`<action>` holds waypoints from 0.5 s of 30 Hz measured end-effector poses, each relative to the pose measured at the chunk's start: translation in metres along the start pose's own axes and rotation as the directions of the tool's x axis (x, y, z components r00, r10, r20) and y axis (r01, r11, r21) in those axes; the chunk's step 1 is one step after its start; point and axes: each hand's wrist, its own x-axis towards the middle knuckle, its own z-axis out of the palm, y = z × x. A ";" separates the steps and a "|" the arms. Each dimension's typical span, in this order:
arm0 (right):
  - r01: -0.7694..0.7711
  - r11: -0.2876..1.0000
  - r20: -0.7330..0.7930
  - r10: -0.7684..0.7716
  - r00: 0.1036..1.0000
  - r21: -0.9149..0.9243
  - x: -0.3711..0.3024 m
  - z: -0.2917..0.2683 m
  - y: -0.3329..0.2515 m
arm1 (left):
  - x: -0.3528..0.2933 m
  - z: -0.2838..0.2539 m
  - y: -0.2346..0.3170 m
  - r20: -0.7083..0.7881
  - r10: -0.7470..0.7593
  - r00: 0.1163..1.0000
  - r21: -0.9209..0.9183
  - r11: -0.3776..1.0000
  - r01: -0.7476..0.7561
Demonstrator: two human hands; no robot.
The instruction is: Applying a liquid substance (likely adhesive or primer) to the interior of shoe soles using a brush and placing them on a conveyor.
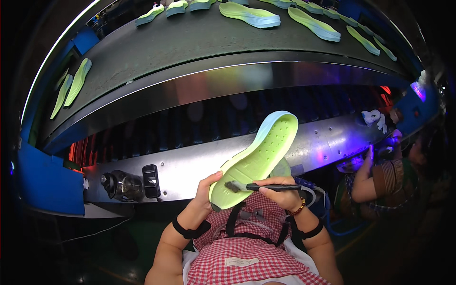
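Note:
A shoe sole (266,147), yellow-green inside with a pale blue rim, is held tilted in front of me, its hollow side facing up. My left hand (208,187) grips its near left edge. Across the near part lies a brush (266,187) with a black handle, and my right hand (283,194) is closed round that handle. The bristles (234,186) touch or nearly touch the inner surface of the sole. Small holes dot the far part of the sole. A dark patch shows at its near end.
Beyond a metal ledge (190,159) runs a dark conveyor belt (190,42) carrying several similar soles (249,15). On the ledge's left stand a dark bottle (124,185) and a black phone-like object (151,181). Another person (380,183) sits at the right.

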 end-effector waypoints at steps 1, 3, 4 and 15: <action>-0.024 0.999 -0.051 0.022 0.998 -0.041 0.000 -0.001 -0.001 | 0.001 -0.002 0.000 -0.032 0.021 0.999 -0.008 1.000 -0.021; 0.046 0.998 -0.193 -0.055 0.980 -0.051 0.001 -0.004 0.005 | 0.000 -0.003 0.000 -0.063 0.036 0.997 -0.015 0.999 -0.037; -0.093 0.995 -0.230 0.095 0.968 0.022 0.001 -0.010 0.003 | 0.000 -0.003 0.001 -0.061 0.036 0.997 -0.035 0.999 -0.039; -0.066 0.991 -0.442 0.009 0.897 -0.113 0.025 -0.023 0.034 | -0.001 -0.017 -0.015 -0.144 0.069 0.987 -0.014 0.997 -0.071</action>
